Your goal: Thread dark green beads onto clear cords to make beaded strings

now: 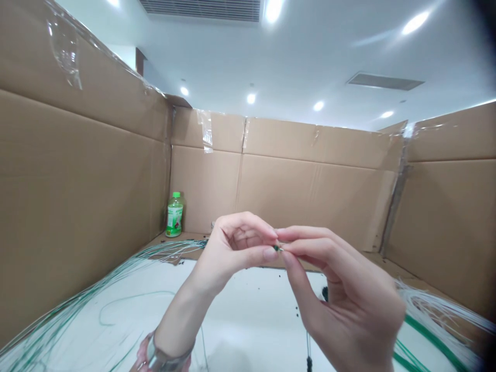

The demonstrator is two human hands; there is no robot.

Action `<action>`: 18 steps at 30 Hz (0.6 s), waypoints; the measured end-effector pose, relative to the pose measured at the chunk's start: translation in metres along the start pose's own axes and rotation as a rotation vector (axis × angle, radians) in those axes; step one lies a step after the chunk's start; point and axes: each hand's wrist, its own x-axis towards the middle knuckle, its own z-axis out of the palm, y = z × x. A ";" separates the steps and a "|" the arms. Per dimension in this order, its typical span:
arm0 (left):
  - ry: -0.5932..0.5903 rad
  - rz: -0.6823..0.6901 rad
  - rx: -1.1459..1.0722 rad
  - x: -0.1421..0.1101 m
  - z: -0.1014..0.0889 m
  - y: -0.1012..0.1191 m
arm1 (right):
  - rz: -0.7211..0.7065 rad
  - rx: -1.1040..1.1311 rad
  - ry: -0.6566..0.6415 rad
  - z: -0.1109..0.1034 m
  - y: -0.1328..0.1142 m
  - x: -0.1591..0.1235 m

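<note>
My left hand [236, 245] and my right hand [344, 289] meet in front of me, raised above the white tabletop [248, 320]. Between their fingertips is a small dark green piece [276, 248] with a shiny metal-looking tip; its exact kind is too small to make out. The left thumb and index finger pinch its green part. At the shiny end, my right thumb and fingers close from the other side. A thin green wire [203, 346] hangs below the left forearm.
Bundled green and white wires [116, 274] run along the left, and white wires [430, 307] lie coiled at right near a green band [436, 341]. A green-capped bottle [174, 217] stands in the back-left corner. Cardboard walls [279, 186] enclose the table. Black bits [297, 311] dot it.
</note>
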 end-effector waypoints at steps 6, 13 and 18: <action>0.033 0.108 0.322 -0.004 0.001 0.011 | -0.095 -0.137 -0.052 -0.004 0.001 0.004; 0.079 0.210 0.599 -0.010 0.003 0.021 | -0.039 -0.019 -0.101 -0.006 0.004 0.006; 0.164 0.306 0.683 -0.009 0.008 0.015 | 0.032 0.076 -0.031 -0.001 0.008 0.002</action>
